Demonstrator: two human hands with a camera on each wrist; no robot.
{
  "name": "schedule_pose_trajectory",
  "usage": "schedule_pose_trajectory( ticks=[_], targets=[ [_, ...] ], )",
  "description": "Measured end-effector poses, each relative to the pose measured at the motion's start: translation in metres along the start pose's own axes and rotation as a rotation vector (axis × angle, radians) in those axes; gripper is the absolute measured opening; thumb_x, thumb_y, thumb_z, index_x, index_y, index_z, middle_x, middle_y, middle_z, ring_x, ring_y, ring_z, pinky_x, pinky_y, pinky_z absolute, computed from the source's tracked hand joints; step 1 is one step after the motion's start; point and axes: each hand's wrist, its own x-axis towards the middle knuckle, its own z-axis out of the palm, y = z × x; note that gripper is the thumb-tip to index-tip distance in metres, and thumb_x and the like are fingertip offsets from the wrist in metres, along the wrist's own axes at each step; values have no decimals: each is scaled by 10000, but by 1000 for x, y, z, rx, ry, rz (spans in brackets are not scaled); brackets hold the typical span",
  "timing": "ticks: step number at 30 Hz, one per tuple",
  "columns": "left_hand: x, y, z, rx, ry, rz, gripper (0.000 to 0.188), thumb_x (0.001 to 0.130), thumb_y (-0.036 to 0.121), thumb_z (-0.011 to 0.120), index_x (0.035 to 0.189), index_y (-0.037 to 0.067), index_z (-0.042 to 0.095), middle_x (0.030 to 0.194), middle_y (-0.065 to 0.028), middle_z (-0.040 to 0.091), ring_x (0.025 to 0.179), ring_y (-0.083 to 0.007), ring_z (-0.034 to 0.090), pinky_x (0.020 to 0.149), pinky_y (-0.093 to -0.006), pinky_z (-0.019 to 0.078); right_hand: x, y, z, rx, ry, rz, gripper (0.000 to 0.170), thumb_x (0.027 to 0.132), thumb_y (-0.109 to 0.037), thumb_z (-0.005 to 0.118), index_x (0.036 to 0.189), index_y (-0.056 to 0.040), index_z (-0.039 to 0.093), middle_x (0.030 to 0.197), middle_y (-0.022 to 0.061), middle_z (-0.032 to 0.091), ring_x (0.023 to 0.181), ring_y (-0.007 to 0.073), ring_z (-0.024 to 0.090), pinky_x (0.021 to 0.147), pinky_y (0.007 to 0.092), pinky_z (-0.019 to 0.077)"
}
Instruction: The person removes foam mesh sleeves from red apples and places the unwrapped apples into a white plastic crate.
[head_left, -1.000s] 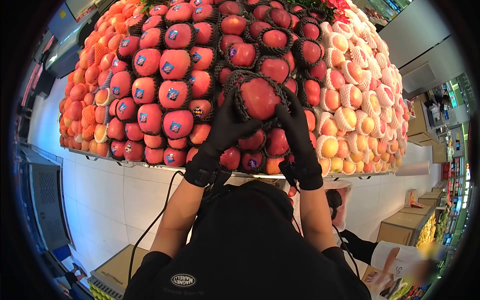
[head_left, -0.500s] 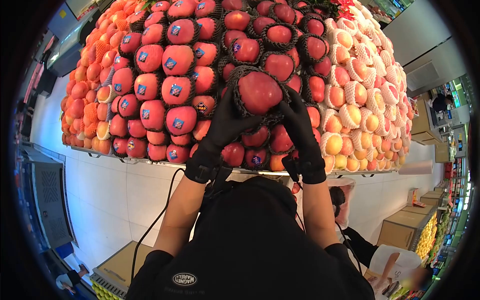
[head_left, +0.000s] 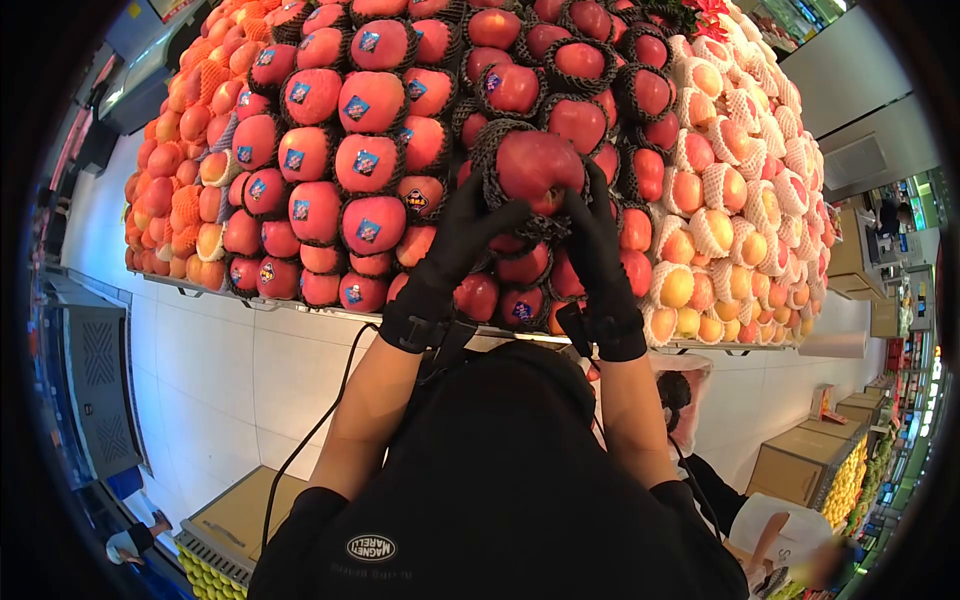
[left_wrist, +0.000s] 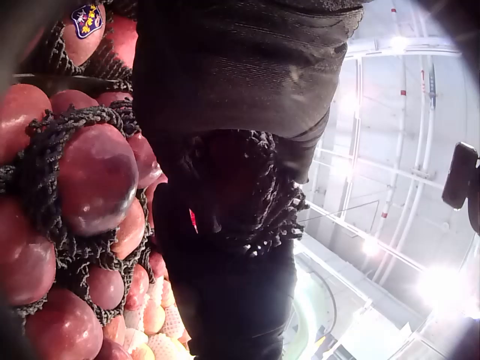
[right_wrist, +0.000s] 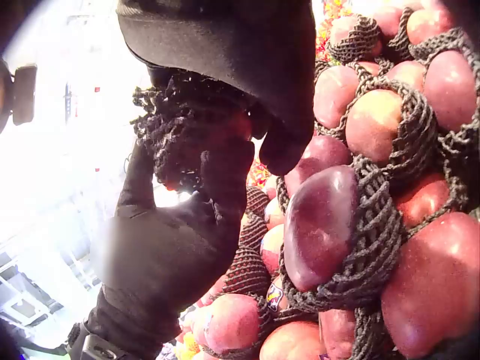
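Newly tipped, a round, black-netted red apple (head_left: 537, 165) bares its dimple, fingers of black-gloved left hand (head_left: 460, 238) and right hand (head_left: 597, 245) gripping it.

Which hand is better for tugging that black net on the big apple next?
Probably the left hand: the black net shows along the left side of the apple, close to that hand. The right hand is at the barer side, so it might hold steady.

Black gloves (head_left: 600, 245), short-sleeved black top (head_left: 520, 510), oval MAGNETI MARELLI badge (head_left: 371, 548), cable (head_left: 346, 380).
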Motion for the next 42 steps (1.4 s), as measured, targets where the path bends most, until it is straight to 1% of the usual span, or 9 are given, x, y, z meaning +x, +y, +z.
schedule_pose_trajectory(
  ticks=[3,9,13,18,24,27,33,36,42],
  targets=[
    [4,2,-1,118,-14,85,717,766,80,746,1366,17,359,1283,-122,499,1161,-206,519,961,-350,472,5,1,-7,-179,-89,-84,640,869,-106,604,1426,-90,289,1355,105,394,1132,179,498,892,308,471],
    [10,-3,2,165,95,242,967,605,78,845,1395,51,289,1340,-130,423,1236,-246,450,1015,-396,433,4,-3,-3,-218,32,-66,649,860,-109,624,1426,-69,308,1358,105,407,1143,186,498,884,316,483],
    [7,-1,3,277,88,238,997,571,107,867,1389,51,300,1329,-127,431,1221,-250,464,1002,-395,442,4,0,-7,-279,-37,-6,606,866,-110,598,1409,-45,337,1273,108,504,1102,172,526,864,290,483],
    [7,-1,-11,321,-92,84,1023,566,127,874,1403,55,290,1318,-117,442,1217,-247,468,991,-393,448,-3,-5,6,-174,32,-19,683,782,-76,634,1389,-37,325,1285,119,469,1132,187,507,900,330,486],
    [7,14,1,179,11,264,970,617,97,852,1418,41,307,1374,-132,430,1263,-239,443,1048,-395,406,2,0,28,-98,131,-93,714,725,-33,683,1357,-43,351,1263,106,469,1140,207,509,920,318,481],
    [6,12,-10,118,-24,255,954,635,114,847,1416,26,307,1384,-138,414,1264,-240,441,1044,-385,407,3,5,35,-337,124,-278,711,738,-42,691,1365,-44,356,1284,114,462,1143,202,506,920,310,480],
    [3,17,-42,349,-103,81,969,653,203,853,1427,51,289,1396,-129,397,1267,-245,435,1053,-386,401,-9,-15,61,-209,95,-139,574,813,-77,663,1335,-19,432,1227,93,532,1037,153,556,861,284,492],
    [-2,23,-46,297,-160,62,976,617,202,875,1405,52,318,1374,-120,418,1253,-246,448,1044,-391,410,-9,-2,59,-257,196,-93,458,878,-102,602,1310,-18,472,1137,74,587,984,125,569,829,274,491],
    [-18,22,-45,171,-130,224,960,555,177,902,1352,75,376,1332,-100,443,1227,-240,466,1036,-403,418,-21,5,65,-401,124,-216,400,907,-78,526,1304,-31,503,1160,85,587,1077,175,554,916,308,456]
  ],
)
